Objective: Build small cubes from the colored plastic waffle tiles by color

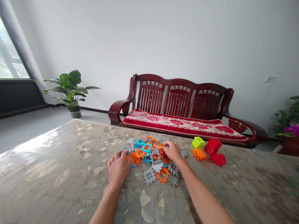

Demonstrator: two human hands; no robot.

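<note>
A heap of flat interlocking plastic tiles [151,155], grey, orange and blue, lies in the middle of the marbled table [58,174]. My left hand [118,169] rests at the heap's left edge, its fingers curled on an orange tile [130,158]. My right hand [172,151] sits on the heap's right side, fingertips pinched on an orange piece [164,154]. To the right stand built cubes: a lime green one [198,142], an orange one [199,154] and two red ones [213,146], [218,159].
A dark wooden bench [177,102] with a red floral cushion stands behind the table. A potted plant [70,90] sits on the floor at the left near a window. More plants [288,124] are at the right. A stray grey tile [258,152] lies far right.
</note>
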